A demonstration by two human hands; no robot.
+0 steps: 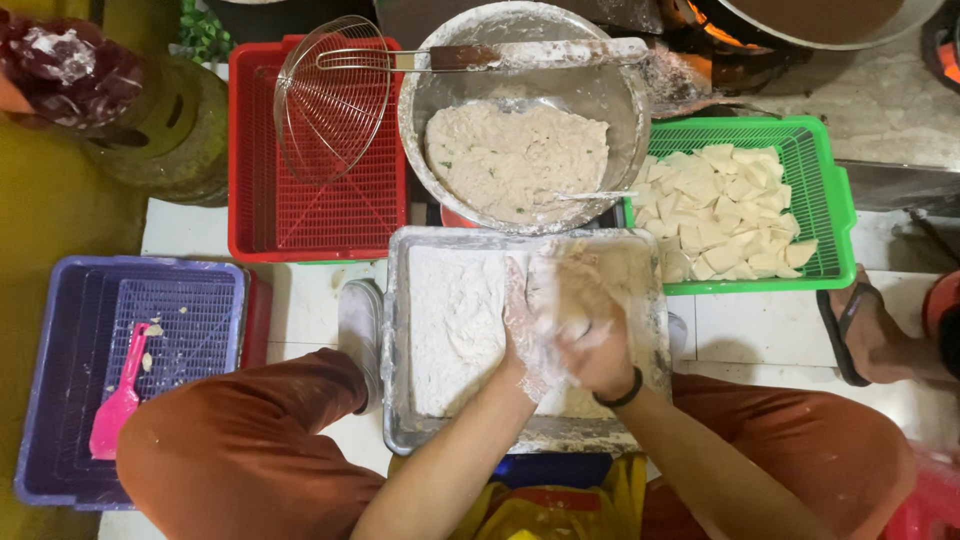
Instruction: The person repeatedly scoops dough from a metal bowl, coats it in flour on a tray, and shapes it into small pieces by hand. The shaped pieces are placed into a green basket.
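Observation:
My left hand (528, 330) and my right hand (590, 335) are pressed together over a rectangular metal tray (396, 330) of white flour. Both are coated in flour and blurred. They seem cupped around a pale lump, but I cannot make it out. Behind the tray stands a round metal bowl (620, 95) holding pale batter (515, 155) with a spoon (595, 196) in it. To the right, a green basket (835, 200) holds several pale tofu pieces (730, 205).
A red basket (300, 225) holds a wire skimmer (330, 100), its handle across the bowl. A purple basket (60, 360) with a pink scoop (118, 400) sits at left. My knees flank the tray. A sandalled foot (870, 330) is at right; a stove fire (715, 25) burns behind.

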